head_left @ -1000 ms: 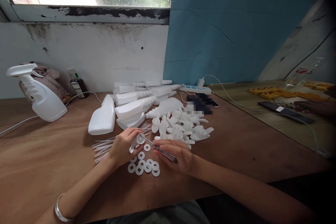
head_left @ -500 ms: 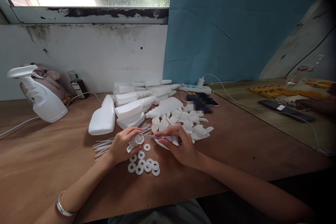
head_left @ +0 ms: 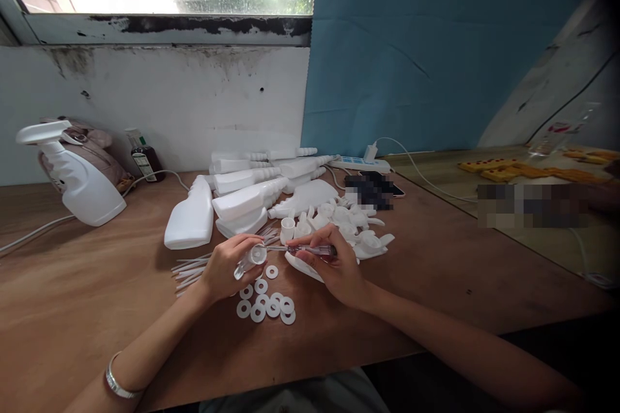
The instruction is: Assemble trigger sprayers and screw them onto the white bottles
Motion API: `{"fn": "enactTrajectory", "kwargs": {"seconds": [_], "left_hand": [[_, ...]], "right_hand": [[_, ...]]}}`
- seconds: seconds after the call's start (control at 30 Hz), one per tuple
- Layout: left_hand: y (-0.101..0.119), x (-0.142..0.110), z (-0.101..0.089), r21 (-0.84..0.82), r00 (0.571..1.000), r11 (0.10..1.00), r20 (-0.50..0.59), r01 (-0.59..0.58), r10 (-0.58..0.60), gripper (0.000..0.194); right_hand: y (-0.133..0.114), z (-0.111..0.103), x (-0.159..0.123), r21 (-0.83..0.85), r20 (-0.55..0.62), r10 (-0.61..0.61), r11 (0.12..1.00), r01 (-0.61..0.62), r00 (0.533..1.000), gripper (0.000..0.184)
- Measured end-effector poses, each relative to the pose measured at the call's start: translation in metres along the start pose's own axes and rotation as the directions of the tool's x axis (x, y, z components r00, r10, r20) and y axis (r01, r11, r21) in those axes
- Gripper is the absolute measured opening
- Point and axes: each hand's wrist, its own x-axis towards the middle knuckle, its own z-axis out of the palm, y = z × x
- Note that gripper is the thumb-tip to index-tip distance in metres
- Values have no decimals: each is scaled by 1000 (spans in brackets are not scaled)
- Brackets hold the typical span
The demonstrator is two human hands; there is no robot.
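Note:
My left hand (head_left: pixel 229 269) is closed around a white spray trigger head (head_left: pixel 255 256), its round cap end turned toward me. In my right hand (head_left: pixel 334 266) is a screwdriver (head_left: pixel 314 250) with a clear reddish handle. Its metal shaft points left and reaches the trigger head; whether the tip is inside is too small to tell. Several flat white washers (head_left: pixel 272 307) lie on the table below my hands. Thin white tubes (head_left: pixel 196 271) are beside my left wrist. Behind my right hand is a pile of white trigger parts (head_left: pixel 346 219).
White bottles (head_left: pixel 247 190) lie stacked at the back, and one spray bottle (head_left: pixel 90 184) stands assembled at left. A dark bottle (head_left: pixel 145 158), a power strip (head_left: pixel 363 162) and a phone (head_left: pixel 400 188) are along the wall. A cable (head_left: pixel 431 186) crosses at right.
The screwdriver's handle has turned slightly in my right hand, and its fingers have shifted a little. My left hand holds the trigger head in nearly the same place.

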Motion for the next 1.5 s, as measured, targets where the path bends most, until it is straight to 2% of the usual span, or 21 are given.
{"fn": "enactTrajectory", "kwargs": {"seconds": [0.27, 0.37, 0.47, 0.7, 0.83, 0.93, 1.07, 1.3, 1.5], "left_hand": [[2, 1, 0, -43, 998, 998, -13, 56, -56, 19], [1, 0, -1, -66, 999, 997, 19, 50, -49, 20], [0, -2, -1, -87, 998, 996, 56, 21, -16, 21], [-6, -3, -3, 16, 990, 996, 114, -87, 84, 25], [-11, -3, -3, 102, 970, 977, 174, -187, 167, 29], [-14, -4, -2, 149, 950, 958, 233, -247, 209, 30], [-14, -3, -2, 178, 933, 943, 281, -282, 226, 28], [-7, -1, -3, 196, 916, 920, 289, -340, 277, 25], [-6, 0, -4, 157, 936, 942, 248, -295, 252, 26]], "right_hand": [[2, -1, 1, 64, 1, 48, 997, -48, 999, 20], [0, -1, 4, 118, -9, 61, 991, -60, 998, 22], [-2, -2, 6, 155, -23, 62, 986, -58, 998, 24], [-3, -4, 4, 8, 25, 19, 1000, -20, 1000, 22], [-3, -4, 3, -74, 91, -46, 996, 53, 995, 19], [-4, -5, 5, -99, 116, -7, 995, 19, 993, 20], [-2, -6, 7, -55, 116, 76, 996, -70, 990, 23], [0, -5, 8, 156, 162, 117, 978, -142, 980, 26], [-2, -2, 5, 94, 143, 104, 989, -118, 984, 26]]}}
